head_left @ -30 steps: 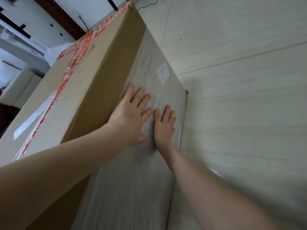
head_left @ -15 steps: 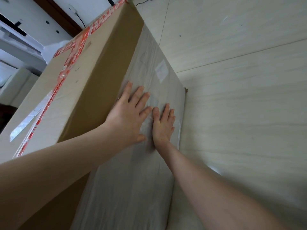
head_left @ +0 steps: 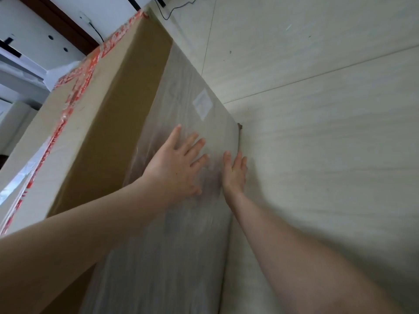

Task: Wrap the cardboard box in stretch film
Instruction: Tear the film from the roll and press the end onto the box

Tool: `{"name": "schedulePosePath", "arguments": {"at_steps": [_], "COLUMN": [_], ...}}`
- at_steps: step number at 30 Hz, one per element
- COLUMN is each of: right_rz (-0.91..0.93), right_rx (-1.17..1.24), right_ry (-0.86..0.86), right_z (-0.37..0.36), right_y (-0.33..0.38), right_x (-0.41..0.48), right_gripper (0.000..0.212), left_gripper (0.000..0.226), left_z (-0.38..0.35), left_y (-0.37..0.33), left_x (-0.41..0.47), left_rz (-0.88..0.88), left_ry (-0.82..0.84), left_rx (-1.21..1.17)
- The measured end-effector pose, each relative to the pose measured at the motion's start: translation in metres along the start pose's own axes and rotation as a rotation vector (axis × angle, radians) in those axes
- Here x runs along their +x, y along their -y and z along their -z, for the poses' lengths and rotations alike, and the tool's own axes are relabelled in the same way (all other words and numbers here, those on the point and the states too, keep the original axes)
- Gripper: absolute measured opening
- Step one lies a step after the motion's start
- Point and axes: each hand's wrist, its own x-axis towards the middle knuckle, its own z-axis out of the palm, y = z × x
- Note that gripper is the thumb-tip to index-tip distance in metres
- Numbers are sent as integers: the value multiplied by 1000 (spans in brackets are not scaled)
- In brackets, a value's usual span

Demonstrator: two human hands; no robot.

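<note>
Cardboard box (head_left: 97,123), red tape (head_left: 77,91) on its top. Side face: bare strip under the top edge, stretch film (head_left: 181,245) below. Left hand (head_left: 174,168) spread, flat on film mid-face. Right hand (head_left: 234,175), fingers straight, flat near the box's bottom edge at the floor (head_left: 317,155). Step: smoothing film. Next, probably: cover bare strip.

Brown cardboard box (head_left: 108,123); red-and-white tape (head_left: 79,87); pale wood-grain floor (head_left: 328,155).
</note>
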Motion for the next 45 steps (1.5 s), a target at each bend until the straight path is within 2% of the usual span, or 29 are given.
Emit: {"name": "schedulePosePath", "arguments": {"at_steps": [5, 9, 18, 24, 27, 30, 34, 37, 41, 45], "right_rz": [-18, -67, -32, -76, -120, -66, 63, 132, 147, 134], "right_rx": [-9, -31, -72, -29, -12, 35, 73, 47, 9, -27], "right_ry": [104, 37, -71, 42, -72, -153, -120, -42, 86, 55], "right_z": [-22, -32, -42, -23, -10, -7, -13, -22, -38, -48], "right_y": [-6, -1, -6, 6, 19, 24, 15, 17, 30, 32], "right_x": [-1, 0, 4, 14, 14, -3, -35, -51, -56, -57], "right_gripper": [65, 65, 65, 70, 71, 68, 64, 63, 65, 65], "left_gripper": [82, 84, 84, 90, 87, 83, 76, 80, 89, 91], "left_z": [-17, -19, -20, -12, -4, 1, -4, -11, -16, -21], "left_y": [1, 0, 3, 1, 11, 24, 20, 10, 8, 10], "left_x": [-1, 2, 2, 5, 4, -6, -30, -39, -36, -35], "left_rz": [30, 32, 36, 70, 152, 192, 132, 88, 94, 89], "left_ry": [31, 28, 28, 26, -23, -65, -45, -7, 31, 36], "left_rx": [39, 46, 47, 16, 0, 35, 51, 54, 76, 96]}}
